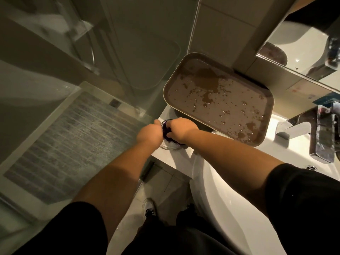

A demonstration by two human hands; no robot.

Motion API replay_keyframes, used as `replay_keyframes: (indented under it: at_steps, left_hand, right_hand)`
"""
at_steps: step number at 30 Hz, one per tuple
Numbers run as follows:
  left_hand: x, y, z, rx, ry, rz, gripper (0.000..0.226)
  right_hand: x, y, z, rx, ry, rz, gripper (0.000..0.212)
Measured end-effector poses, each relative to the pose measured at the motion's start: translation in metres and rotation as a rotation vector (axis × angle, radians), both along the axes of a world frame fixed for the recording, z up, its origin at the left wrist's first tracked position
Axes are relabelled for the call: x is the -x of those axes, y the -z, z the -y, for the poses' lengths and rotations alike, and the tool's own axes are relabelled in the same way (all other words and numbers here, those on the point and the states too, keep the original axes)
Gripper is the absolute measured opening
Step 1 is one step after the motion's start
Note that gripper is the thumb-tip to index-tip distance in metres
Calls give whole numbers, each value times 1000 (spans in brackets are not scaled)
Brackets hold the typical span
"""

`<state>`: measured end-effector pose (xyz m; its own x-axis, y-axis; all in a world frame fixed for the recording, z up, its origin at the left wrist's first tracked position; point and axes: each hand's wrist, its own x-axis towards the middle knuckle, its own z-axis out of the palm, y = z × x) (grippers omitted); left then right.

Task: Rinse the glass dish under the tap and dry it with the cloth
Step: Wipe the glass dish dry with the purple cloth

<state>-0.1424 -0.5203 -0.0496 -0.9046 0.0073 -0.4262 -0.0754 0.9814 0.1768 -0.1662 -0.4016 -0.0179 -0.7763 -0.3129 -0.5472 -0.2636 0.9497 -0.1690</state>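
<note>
Both hands work a purple cloth into a glass dish at the left corner of the white surface.

At far left, behind a glass panel, lies a grey shower mat [70, 144]. The left hand [150, 134] curls at the left edge of the glass dish [169, 145], thumb up at the rim, holding it. The dish is round, so it has no long axis; it seems to sit flat with its mouth up on the surface [176, 157], close to the corner edge. The right hand [181, 128] has its fingers bent down onto the purple cloth [166, 133], pressing it inside the dish. Just right of the hands a brown tray [220, 100] speckled with water runs from upper left to lower right, overhanging the white basin [230, 199]. Farthest right stands the chrome tap [312, 133], well apart from the dish.
</note>
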Motion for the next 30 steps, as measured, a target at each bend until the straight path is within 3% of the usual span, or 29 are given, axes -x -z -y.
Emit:
replay_keyframes:
  at_steps: [8, 10, 15, 18, 22, 27, 30]
  left_hand:
    - [-39, 18, -21, -276, -533, -41, 32]
    - [-34, 17, -16, -266, -495, -26, 31]
    - [4, 4, 8, -96, -82, 28, 26]
    - [7, -1, 5, -13, -10, 40, 25]
    - [-8, 1, -5, -43, -145, 12, 27]
    - [-25, 7, -15, -200, -427, -8, 29]
    - [-27, 2, -13, -227, -484, 24, 32]
  right_hand:
    - [-2, 9, 6, 39, 141, -16, 27]
    - [-1, 8, 5, 32, 123, -11, 26]
    - [5, 2, 4, 27, 27, 31, 24]
    - [6, -1, 4, 27, 2, 39, 25]
    - [-3, -1, 5, 19, 74, -23, 23]
    - [-18, 4, 16, 84, 331, -73, 23]
    - [-18, 6, 16, 161, 448, -31, 26]
